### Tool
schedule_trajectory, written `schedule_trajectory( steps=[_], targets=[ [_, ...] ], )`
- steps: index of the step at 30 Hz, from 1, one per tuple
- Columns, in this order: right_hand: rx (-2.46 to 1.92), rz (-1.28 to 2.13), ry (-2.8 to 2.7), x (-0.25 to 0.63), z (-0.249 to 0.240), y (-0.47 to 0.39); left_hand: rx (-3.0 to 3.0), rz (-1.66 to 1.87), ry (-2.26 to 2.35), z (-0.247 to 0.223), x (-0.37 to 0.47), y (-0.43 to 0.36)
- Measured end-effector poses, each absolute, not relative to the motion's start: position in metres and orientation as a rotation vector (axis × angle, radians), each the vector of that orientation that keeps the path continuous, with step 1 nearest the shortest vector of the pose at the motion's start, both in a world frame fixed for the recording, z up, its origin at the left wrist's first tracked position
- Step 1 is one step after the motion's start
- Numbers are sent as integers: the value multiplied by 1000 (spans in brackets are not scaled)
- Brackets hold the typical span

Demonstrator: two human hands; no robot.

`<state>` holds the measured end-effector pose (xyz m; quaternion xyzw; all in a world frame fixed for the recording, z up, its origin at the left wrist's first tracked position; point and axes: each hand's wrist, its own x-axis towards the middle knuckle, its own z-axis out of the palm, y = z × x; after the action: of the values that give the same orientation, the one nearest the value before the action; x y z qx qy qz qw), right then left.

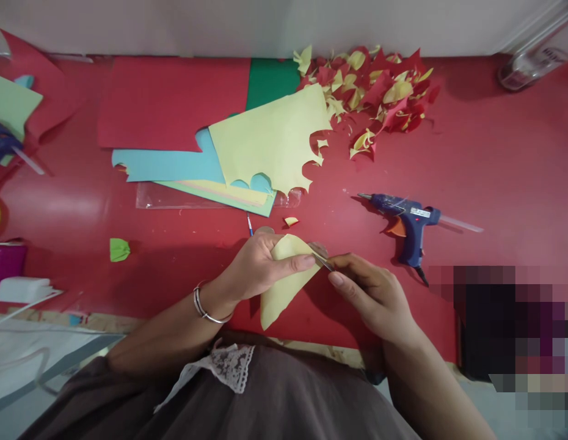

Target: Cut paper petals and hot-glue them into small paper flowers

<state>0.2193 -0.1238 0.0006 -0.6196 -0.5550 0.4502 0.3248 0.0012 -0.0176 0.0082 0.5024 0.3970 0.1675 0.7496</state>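
trimming seems in hand: in the head view, over the red table [485, 171], the left hand [259, 266] pinches one pale yellow paper piece [284, 292] and the right hand [373, 296] pinches one slim silvery metal tool [324, 263] at its edge; the next move likely calls for a steady edge. counted: two blue glue guns [414, 235], one cropped; one scalloped yellow paper sheet [272, 137]; red-and-yellow scraps [396, 91], too heaped to count.

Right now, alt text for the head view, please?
A person's left hand holds yellow paper above a red table; the right hand holds a metal tool at the paper's edge. Beyond lie colored sheets and paper pieces; a glue gun lies to the right.
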Motion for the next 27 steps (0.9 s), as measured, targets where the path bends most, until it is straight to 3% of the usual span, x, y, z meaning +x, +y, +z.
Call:
schedule_trajectory(
  steps=[27],
  targets=[
    [-1655, 1170, -1468, 216, 3, -120, 1137, 344, 807, 4, 1, -18]
  ],
)
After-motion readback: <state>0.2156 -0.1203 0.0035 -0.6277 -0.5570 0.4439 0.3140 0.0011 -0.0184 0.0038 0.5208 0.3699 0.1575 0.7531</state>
